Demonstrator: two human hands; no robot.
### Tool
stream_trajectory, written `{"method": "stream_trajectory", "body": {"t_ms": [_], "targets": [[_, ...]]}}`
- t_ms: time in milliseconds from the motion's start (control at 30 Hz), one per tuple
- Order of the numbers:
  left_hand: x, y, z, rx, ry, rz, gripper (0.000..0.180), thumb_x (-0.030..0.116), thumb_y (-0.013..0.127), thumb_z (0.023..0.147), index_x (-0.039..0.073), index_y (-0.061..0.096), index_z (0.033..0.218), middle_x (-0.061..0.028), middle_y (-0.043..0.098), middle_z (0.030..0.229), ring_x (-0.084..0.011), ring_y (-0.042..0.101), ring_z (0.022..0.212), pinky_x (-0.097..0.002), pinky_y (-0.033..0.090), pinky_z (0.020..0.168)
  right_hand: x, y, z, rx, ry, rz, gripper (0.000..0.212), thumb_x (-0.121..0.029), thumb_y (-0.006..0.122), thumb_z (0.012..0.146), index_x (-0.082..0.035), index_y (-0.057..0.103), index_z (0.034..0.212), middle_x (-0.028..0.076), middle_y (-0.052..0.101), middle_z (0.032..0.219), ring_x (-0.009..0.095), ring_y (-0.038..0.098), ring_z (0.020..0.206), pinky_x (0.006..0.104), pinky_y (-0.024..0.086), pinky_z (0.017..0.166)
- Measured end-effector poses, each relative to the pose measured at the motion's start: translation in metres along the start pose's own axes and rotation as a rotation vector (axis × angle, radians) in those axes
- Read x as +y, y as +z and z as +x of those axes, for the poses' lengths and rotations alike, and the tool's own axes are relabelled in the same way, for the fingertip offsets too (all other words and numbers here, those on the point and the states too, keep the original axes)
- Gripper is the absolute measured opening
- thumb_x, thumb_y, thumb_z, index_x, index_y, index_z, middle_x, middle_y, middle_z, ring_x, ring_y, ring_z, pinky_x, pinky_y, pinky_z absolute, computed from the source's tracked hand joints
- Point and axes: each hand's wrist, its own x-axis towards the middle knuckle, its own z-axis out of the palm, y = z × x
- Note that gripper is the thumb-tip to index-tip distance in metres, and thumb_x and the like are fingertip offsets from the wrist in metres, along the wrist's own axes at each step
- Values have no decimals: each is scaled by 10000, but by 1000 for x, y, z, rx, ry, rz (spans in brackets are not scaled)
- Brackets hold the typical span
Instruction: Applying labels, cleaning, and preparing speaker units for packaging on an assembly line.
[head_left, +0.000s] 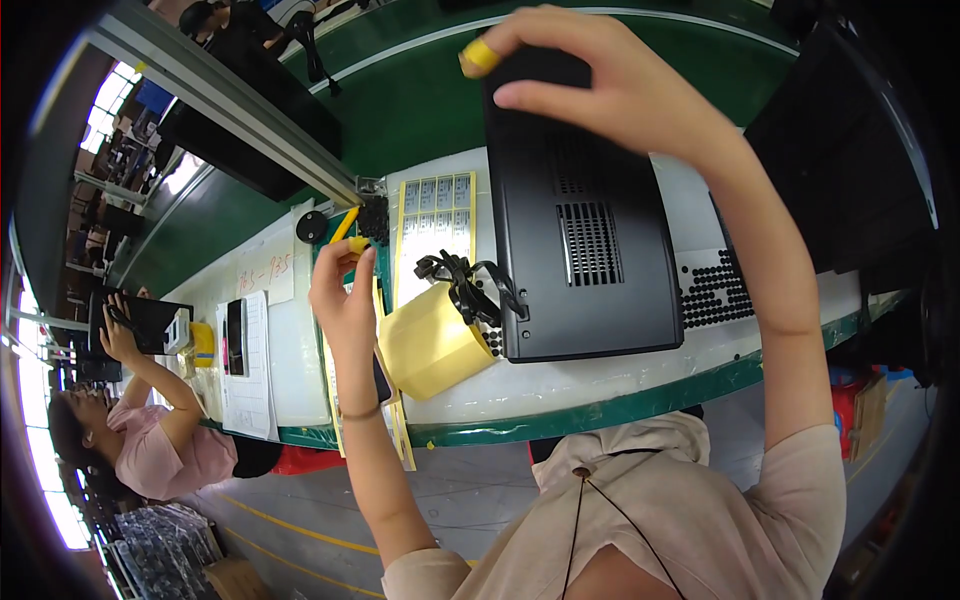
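Note:
A black metal case [600, 310] with vent slots lies on the bench in front of me. Above its far end is my right hand [625, 85], thumb and fingers apart and nothing between them; one fingertip wears a yellow cover. My left hand [345, 295], also with a yellow fingertip cover, is left of the case. Its thumb and forefinger come together at a tiny dark speck, too small to name. Just beyond them sits a pile of small black pieces [373, 218]. A black cable bundle [468, 285] rests against the case, on a yellow paper sheet [435, 340].
A label sheet [435, 215] lies left of the case, round black pads [715, 292] to its right. A yellow pen [344, 225] and black disc [311, 227] are farther left. A metal post [250, 110] rises there. A co-worker [170, 430] sits at the left.

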Motion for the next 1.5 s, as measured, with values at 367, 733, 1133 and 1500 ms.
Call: {"method": "stream_trajectory", "body": {"t_ms": [367,733,1133,1500], "targets": [[139,27,-92,-101,-161,-1072,259,-61,691,765,-10,519,951,-121,544,969,-154,546,839,-272,484,758,-93,29,-65,26,-209,265,172,-150,760,660,-110,696,815,16,650,880,210,619,765,354,535,730],[153,34,-102,-205,-255,-1154,201,-118,673,766,-35,590,929,-131,576,958,-151,569,864,-264,476,786,-96,15,-76,50,-423,71,140,-131,691,675,-111,687,814,5,648,882,180,619,763,338,560,693],[159,35,-104,-216,-120,-1056,262,-173,695,694,-39,635,912,-126,575,947,-163,565,848,-257,462,724,-110,5,-93,92,-433,-145,134,-81,725,706,-146,660,803,-46,623,874,130,597,837,331,586,757],[144,24,-119,-3,-195,-999,412,-149,671,745,-57,538,1124,-124,593,969,-171,590,868,-287,494,771,-80,11,-59,-102,-163,-241,217,-103,769,626,-78,614,776,32,604,940,278,565,914,402,492,829]]}}
